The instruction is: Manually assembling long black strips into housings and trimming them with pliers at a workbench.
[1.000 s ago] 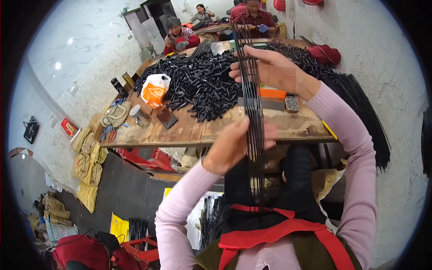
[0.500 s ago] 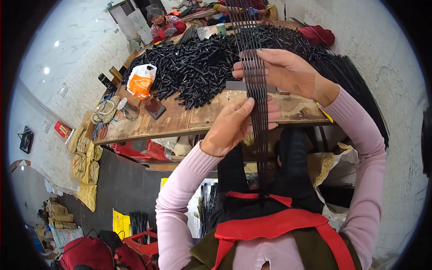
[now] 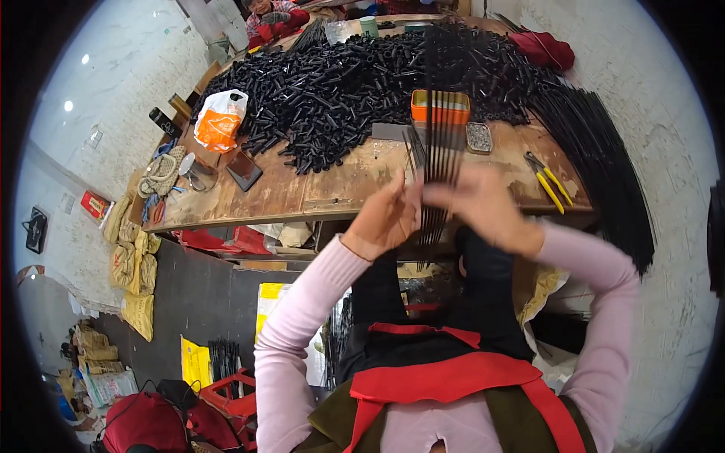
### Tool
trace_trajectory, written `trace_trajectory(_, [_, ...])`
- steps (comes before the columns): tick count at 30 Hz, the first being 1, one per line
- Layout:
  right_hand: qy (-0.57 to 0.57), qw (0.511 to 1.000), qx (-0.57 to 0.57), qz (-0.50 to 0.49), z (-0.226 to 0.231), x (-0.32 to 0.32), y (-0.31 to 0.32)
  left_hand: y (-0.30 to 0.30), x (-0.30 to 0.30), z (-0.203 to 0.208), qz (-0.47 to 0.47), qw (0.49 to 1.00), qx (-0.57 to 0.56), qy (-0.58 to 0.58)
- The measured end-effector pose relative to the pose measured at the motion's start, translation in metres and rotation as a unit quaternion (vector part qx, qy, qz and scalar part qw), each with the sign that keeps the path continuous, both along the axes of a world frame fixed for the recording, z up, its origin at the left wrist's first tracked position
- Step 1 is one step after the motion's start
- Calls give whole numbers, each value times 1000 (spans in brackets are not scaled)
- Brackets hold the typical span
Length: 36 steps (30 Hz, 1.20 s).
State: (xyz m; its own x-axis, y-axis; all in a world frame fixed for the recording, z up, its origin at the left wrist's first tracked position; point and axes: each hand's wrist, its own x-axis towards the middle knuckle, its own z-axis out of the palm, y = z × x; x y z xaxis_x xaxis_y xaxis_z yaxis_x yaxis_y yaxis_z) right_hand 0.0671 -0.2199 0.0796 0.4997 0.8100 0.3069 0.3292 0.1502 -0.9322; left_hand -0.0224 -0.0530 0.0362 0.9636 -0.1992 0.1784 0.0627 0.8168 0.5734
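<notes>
A bundle of several thin black rods stands upright in front of me, blurred. My left hand grips the bundle from the left, and my right hand grips it from the right at about the same height. Both hands sit close together at the near edge of the wooden table. The rods' lower ends hang down past my hands toward my lap. Behind the bundle lies a big heap of short black tubes.
An orange tin, a small tray of metal bits and yellow-handled pliers lie on the table. A plastic bag, a cup and a phone lie left. Long black rods hang off the right. A person sits at the far end.
My right hand came down from high on the bundle to meet my left hand. The view tilted, and the table now shows more fully.
</notes>
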Motion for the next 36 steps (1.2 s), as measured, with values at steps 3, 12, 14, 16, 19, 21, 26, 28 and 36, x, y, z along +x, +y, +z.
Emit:
trace_trajectory(3, [-98, 992, -37, 65, -74, -21, -29, 14, 29, -33, -14, 981, 58, 186])
trace_trajectory(12, [-18, 996, -72, 42, -97, 35, 29, 90, 143, -68, 226, 950, 190, 101])
trace_trajectory(14, [-17, 999, -36, 35, -131, 41, 31, 100, 107, -78, 150, 966, 193, 88])
trace_trajectory(16, [-63, 998, -29, 10, -113, 42, 31, 88, 51, -64, 131, 918, 360, 106])
trace_trajectory(19, [-39, 999, 7, -2, -127, 39, 38, 35, 7, 7, 179, 863, 457, 119])
trace_trajectory(21, [-8, 997, -77, 23, -119, 40, 31, 12, 6, 35, 235, 830, 493, 111])
trace_trajectory(26, [-35, 995, -89, 24, -98, 40, 25, 1, 8, 47, 303, 847, 433, 63])
trace_trajectory(28, [-171, 984, -33, 39, -86, 51, 16, -2, 6, 50, 304, 841, 442, 72])
trace_trajectory(36, [-402, 898, -142, -113, -50, 228, 96, -7, 0, 51, 280, 876, 391, 29])
